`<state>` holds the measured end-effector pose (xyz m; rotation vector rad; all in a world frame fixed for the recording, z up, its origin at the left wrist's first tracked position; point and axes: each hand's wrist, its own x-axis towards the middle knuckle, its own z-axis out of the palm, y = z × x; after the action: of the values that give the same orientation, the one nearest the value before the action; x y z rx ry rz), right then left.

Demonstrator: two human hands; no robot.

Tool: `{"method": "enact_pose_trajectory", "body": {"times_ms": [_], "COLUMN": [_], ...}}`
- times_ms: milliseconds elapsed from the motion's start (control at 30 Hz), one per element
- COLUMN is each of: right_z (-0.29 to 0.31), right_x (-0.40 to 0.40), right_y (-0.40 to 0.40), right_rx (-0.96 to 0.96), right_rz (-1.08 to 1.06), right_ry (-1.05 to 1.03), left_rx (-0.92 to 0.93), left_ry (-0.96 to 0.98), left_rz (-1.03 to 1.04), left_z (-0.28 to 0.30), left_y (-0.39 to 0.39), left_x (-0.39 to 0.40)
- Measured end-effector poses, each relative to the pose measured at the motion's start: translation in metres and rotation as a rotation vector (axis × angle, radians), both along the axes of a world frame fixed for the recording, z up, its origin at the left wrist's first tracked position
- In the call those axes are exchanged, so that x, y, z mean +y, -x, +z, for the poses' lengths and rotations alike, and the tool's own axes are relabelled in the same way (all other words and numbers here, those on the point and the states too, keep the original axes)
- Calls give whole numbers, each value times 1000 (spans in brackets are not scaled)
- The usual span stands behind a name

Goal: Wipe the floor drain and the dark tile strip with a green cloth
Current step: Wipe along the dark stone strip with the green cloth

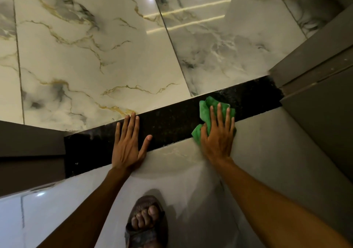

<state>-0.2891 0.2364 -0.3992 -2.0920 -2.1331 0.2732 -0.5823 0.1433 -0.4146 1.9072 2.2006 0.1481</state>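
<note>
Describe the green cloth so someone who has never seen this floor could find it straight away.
Find the dark tile strip that runs across the pale marbled floor. Toward its right end, the right hand lies flat, fingers spread, on a crumpled cloth. It is the only bright green thing in view; the left hand lies bare on the strip.

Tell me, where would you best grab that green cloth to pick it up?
Probably the bunched fold of the green cloth sticking out beyond the right hand, toward the marble tiles. Come from above: it lies crumpled on the dark tile strip, and raised folds suit pinching fingers.
</note>
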Motion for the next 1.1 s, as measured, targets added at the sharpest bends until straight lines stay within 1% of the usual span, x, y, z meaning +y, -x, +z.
{"method": "enact_pose_trajectory", "body": {"times_ms": [100, 200, 400, 533, 633, 800, 900, 1000, 1033, 1100], "right_z": [-1, -3, -4, -4, -1, 4, 4, 5, 5, 6], "right_x": [-23, -21, 27, 64, 91, 125, 113, 84, 73, 50], "right_y": [15, 25, 8, -7, -19, -59, -84, -87, -84, -76], "right_rx": [-1, -22, 16, -12, -32, -55, -25, 7, 8, 7], "right_rz": [69, 135, 396, 441, 370, 98, -39, -210, -248, -247], "right_ry": [10, 11, -40, -39, 1, 83, 57, 38, 36, 32], "left_rx": [-21, -47, -64, -49, -52, -59, -61, -69, -72, -80], "left_ry": [-6, -36, -39, -22, -14, -19, -22, -25, -23, -19], "left_rz": [6, -10, -74, -125, -137, -139, -140, -140, -140, -141], "left_z": [0, -4, -2, 1, -1, -2, -1, -1, 0, 1], "left_y": [-5, -12, -34, -51, -51, -49, -49, -48, -49, -49], "left_x": [5, 9, 24, 35, 36, 36, 36, 36, 37, 36]}}
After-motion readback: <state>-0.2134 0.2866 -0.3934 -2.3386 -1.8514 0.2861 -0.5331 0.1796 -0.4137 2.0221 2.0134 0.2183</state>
